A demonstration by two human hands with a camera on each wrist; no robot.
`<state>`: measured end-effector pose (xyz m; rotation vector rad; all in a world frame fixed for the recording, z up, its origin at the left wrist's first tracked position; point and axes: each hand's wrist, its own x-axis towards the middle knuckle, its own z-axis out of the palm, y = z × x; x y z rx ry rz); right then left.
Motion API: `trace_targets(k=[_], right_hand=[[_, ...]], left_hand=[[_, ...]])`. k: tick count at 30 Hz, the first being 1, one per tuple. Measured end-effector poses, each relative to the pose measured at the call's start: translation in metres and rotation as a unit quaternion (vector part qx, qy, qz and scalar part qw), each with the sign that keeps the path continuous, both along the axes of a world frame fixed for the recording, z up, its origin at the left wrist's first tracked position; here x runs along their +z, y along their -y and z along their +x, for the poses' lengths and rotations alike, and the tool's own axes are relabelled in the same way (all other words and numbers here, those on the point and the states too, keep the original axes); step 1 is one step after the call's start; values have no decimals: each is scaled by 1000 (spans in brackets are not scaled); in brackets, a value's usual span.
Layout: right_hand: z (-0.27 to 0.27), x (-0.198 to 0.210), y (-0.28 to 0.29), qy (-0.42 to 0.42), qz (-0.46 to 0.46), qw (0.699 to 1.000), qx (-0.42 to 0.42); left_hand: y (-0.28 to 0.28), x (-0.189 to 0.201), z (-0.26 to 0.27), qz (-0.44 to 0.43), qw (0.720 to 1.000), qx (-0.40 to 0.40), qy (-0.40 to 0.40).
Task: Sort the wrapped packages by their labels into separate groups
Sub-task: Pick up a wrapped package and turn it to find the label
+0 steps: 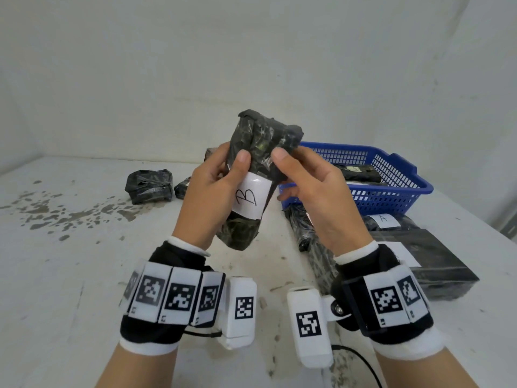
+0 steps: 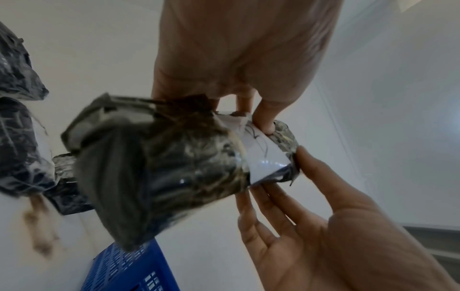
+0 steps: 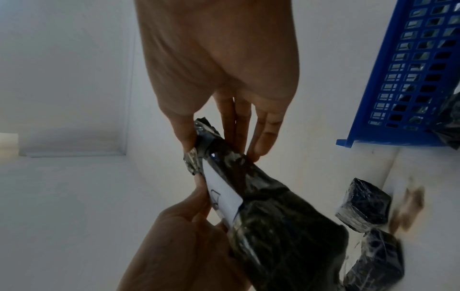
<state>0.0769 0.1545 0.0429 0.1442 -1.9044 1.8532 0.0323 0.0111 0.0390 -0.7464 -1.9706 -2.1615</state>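
Both hands – left (image 1: 216, 189) & right (image 1: 313, 191) – pinch B pkg (image 1: 260, 152), fingers clamped on it; label read, next: set w/ other Bs.

- The black plastic-wrapped package with a white "B" label (image 1: 253, 175) is held above the white table (image 1: 70, 275), between the left hand (image 1: 215, 191) and right hand (image 1: 316, 191).
- A blue plastic mesh basket (image 1: 391, 191) sits back right, with wrapped packages inside.
- A small black wrapped bundle (image 1: 148, 186) lies back left.
- A flat black wrapped package with an "A" label (image 1: 391, 224) lies in front of the basket.

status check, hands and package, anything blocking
Left hand and right hand both grip B-labelled package, lifted off table. Blue basket and A-labelled package to right. Nothing blocking.
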Motion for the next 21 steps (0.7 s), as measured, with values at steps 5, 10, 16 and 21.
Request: trace_targets(k=[5,10,16,21], right_hand=[[-4,-2,-7,-34,-30,999,-7],[-4,1,-10,-99,-119,988,13],[-7,-1,-11,-44,-107,992,-55],[-6,-3,-13,-34,-56,997,-47]], left_hand=[[1,-2,-2,-59,997,41,-20],[5,-7,-12,-99,989,85,72],[7,-2,-11,57,989,105,90],[10,0,-12,65,991,107,56]])
